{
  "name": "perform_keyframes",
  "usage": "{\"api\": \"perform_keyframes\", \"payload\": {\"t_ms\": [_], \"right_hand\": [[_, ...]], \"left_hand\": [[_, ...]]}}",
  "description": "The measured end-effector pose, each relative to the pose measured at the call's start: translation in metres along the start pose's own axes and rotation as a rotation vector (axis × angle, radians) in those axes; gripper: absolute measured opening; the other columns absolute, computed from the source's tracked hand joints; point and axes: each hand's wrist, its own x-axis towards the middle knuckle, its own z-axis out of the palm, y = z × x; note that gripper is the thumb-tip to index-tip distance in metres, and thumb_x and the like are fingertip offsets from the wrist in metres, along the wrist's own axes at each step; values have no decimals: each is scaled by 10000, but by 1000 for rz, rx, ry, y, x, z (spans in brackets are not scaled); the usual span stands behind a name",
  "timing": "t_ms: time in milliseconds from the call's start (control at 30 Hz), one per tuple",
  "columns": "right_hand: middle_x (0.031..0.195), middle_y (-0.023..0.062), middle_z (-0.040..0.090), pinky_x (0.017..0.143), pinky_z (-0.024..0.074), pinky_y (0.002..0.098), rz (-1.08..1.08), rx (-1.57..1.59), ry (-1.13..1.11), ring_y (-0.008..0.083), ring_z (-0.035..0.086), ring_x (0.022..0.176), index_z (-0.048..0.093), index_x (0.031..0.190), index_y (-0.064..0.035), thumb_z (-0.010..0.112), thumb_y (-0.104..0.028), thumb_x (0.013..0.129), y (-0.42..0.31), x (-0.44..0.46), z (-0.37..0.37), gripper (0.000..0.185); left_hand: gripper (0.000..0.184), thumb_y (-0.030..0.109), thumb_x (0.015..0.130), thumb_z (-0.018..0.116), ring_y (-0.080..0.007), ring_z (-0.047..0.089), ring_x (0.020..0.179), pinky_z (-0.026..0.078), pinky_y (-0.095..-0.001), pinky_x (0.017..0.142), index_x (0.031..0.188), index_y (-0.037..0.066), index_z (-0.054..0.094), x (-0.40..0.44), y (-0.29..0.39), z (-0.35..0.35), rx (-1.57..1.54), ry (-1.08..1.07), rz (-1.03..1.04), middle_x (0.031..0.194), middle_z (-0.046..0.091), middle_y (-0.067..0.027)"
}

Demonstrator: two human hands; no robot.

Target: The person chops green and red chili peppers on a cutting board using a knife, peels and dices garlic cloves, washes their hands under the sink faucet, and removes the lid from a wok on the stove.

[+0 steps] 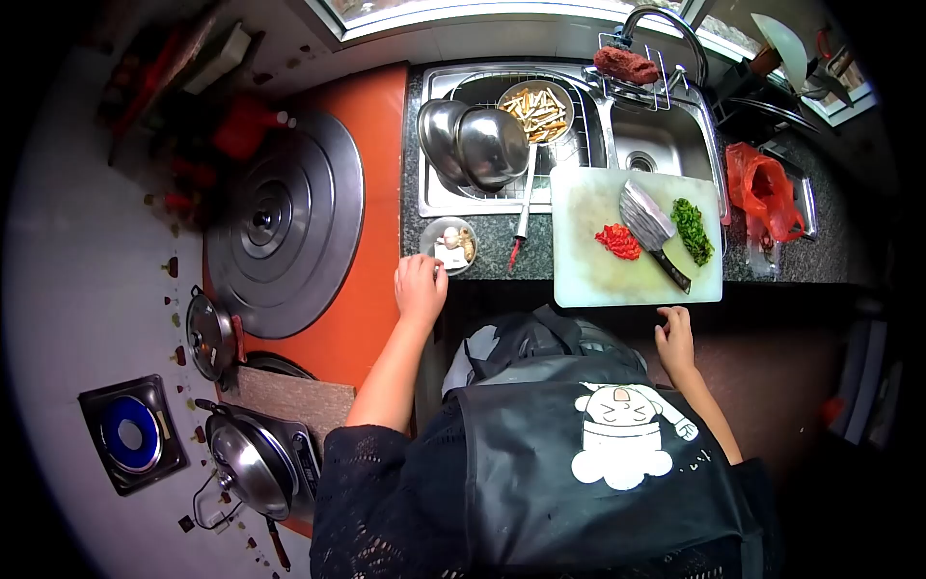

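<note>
My left hand (422, 286) is at the counter's front edge, just below a small clear bowl (466, 261) with garlic, ginger-like pieces and something white; its fingers are loosely bent and hold nothing visible. Below the front edge of the cutting board (579, 261), my right hand (675, 334) has its fingers slightly apart, with nothing in it. On the board a cleaver (646, 218) lies flat, its dark handle toward me. Chopped red pepper (618, 241) sits left of the blade, and chopped greens (692, 232) lie right of it.
Metal bowls (492, 147) and a long-handled strainer (530, 183) of cut strips rest over the left basin. Behind the board is the right basin (639, 145). A red plastic bag (762, 193) lies at right. Left are a large round lid (289, 222) and a lidded wok (251, 463).
</note>
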Motion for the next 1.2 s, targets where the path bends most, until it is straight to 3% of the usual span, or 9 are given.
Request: {"api": "perform_keyframes", "payload": {"t_ms": [100,133,267,533,800,900,933,1067,1200], "right_hand": [[1107,124,520,733,504,352,7,45,15,237,562,764,589,1160,-38,657,47,795,-5,-14,3,381],[1109,125,519,733,504,351,17,58,21,238,561,764,588,1159,-36,655,50,796,-8,-18,3,379],[1113,128,514,735,503,348,33,87,62,239,556,765,585,1158,-28,650,56,800,-21,-23,6,373],[1093,120,509,732,500,335,35,156,142,224,543,759,587,1159,-27,651,55,800,-50,-19,11,374],[1087,119,509,732,499,337,39,155,126,227,543,766,586,1151,-25,651,34,810,-62,-11,27,352],[1086,120,510,736,502,340,14,134,101,231,545,768,586,1150,-25,653,30,810,-66,-8,27,351],[1086,120,510,737,502,341,2,129,100,232,546,768,586,1152,-24,653,29,810,-66,-6,26,352],[1096,124,510,742,507,342,-15,97,79,234,555,770,588,1159,-25,654,26,812,-65,2,20,357],[1105,127,509,743,510,342,-17,99,59,232,561,770,592,1163,-29,655,31,808,-70,7,17,365]], "left_hand": [[162,143,832,685,-303,651,981,501,-443,819,994,125,678,24,-8,28,-25,-142,-113,1037,677,-68],[299,190,821,712,-300,668,977,505,-446,838,1112,145,658,32,-8,34,-2,-166,-101,1031,689,-79],[426,266,755,774,-305,670,910,492,-462,820,1127,133,615,56,2,43,200,-356,-101,937,691,-101],[303,273,820,674,-326,684,916,540,-456,794,1084,125,672,70,6,5,112,-354,-156,972,713,-93],[343,289,800,749,-312,689,924,542,-435,785,1081,100,696,67,-6,-18,-65,-327,-273,976,720,-100],[469,288,730,822,-312,652,1000,526,-426,820,1136,108,671,62,-9,-17,53,-402,-78,1039,677,-94],[645,283,667,871,-295,601,1097,506,-414,879,1249,155,624,62,-14,-13,31,-490,-65,1167,630,-73],[811,330,621,893,-263,560,1125,486,-419,910,1349,177,571,67,-10,-18,166,-534,109,1243,588,-35],[820,373,586,905,-263,569,1114,491,-421,886,1306,165,573,79,-3,-10,264,-590,169,1176,583,-51]]}}
